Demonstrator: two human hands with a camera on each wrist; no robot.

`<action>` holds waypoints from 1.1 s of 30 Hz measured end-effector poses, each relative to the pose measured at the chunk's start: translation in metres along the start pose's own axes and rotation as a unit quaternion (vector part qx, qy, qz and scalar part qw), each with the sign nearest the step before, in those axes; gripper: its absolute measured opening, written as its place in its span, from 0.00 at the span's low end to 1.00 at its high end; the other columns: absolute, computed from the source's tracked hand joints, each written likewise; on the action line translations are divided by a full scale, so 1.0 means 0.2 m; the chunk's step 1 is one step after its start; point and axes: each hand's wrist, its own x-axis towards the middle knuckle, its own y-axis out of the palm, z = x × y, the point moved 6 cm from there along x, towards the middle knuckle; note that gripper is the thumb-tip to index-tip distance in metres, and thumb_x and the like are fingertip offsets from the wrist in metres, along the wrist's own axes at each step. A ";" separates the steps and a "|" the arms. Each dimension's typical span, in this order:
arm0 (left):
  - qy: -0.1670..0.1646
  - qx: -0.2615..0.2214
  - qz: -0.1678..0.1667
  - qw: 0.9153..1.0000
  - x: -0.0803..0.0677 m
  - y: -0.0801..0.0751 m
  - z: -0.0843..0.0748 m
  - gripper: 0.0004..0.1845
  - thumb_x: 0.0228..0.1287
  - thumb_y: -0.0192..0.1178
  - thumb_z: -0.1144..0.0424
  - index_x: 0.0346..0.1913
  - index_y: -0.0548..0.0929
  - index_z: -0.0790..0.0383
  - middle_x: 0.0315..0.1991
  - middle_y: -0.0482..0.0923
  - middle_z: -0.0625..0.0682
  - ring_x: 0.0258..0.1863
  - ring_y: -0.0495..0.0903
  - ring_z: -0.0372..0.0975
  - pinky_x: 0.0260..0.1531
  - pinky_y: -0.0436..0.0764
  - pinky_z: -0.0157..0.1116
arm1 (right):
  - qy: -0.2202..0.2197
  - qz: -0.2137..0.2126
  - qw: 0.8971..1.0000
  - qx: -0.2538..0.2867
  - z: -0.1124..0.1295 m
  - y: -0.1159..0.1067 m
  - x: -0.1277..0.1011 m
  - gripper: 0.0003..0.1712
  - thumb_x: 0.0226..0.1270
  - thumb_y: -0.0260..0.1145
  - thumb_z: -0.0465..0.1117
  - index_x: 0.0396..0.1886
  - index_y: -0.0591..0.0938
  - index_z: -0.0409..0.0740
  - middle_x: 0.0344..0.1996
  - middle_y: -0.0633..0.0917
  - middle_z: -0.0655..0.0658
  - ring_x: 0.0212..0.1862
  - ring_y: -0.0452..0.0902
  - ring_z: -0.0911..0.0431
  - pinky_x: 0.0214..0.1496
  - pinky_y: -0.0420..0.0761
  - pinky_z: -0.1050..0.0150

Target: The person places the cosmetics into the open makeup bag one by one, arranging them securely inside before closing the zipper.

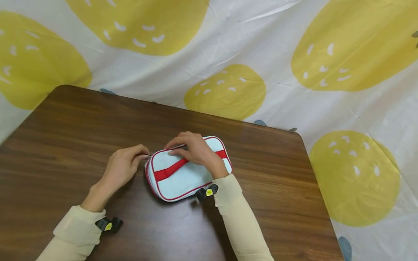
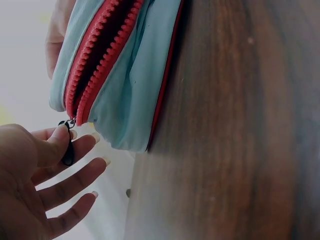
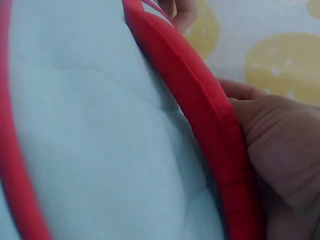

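A pale blue-white pouch point(image 1: 183, 186) with red piping lies on the table, a red strap point(image 1: 168, 172) running across its top. My left hand point(image 1: 122, 166) is at its left end, thumb and finger pinching the dark zipper pull point(image 2: 68, 154); the other fingers spread loosely below. In the left wrist view the red zipper point(image 2: 86, 52) gapes, its two rows of teeth apart down to the pull, and the inside is dark. My right hand point(image 1: 197, 150) grips the pouch's far edge, thumb on top, fingertips partly hidden behind it. Its wrist view shows the strap close beside the hand.
The brown wooden table point(image 1: 277, 195) has rounded far corners. Behind it hangs a white curtain point(image 1: 281, 50) printed with yellow fruit shapes. Each wrist carries a small black camera, the left one point(image 1: 109, 224) beside the sleeve cuff.
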 end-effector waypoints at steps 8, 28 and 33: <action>0.002 0.034 -0.012 0.999 0.00 -0.01 -0.01 0.05 0.55 0.68 0.66 0.33 0.85 0.52 0.26 0.82 0.50 0.27 0.79 0.48 0.26 0.71 0.48 | -0.015 -0.020 0.999 0.024 -0.05 -0.01 -0.02 0.10 0.65 0.66 0.43 0.45 0.86 0.57 0.39 0.83 0.63 0.40 0.72 0.66 0.42 0.71 0.70; 0.004 0.033 -0.030 0.999 0.01 -0.03 -0.01 0.05 0.54 0.70 0.66 0.33 0.85 0.53 0.25 0.82 0.51 0.26 0.78 0.49 0.20 0.70 0.47 | -0.069 -0.070 0.992 0.084 -0.17 -0.03 -0.03 0.18 0.68 0.57 0.29 0.49 0.86 0.50 0.32 0.76 0.55 0.39 0.70 0.63 0.42 0.72 0.67; 0.005 0.028 -0.026 0.999 0.02 -0.03 -0.01 0.04 0.55 0.69 0.66 0.33 0.85 0.54 0.28 0.83 0.52 0.29 0.79 0.49 0.21 0.71 0.48 | -0.069 -0.079 0.990 0.095 -0.18 -0.04 -0.03 0.17 0.67 0.58 0.28 0.46 0.87 0.48 0.34 0.77 0.53 0.40 0.72 0.61 0.42 0.73 0.67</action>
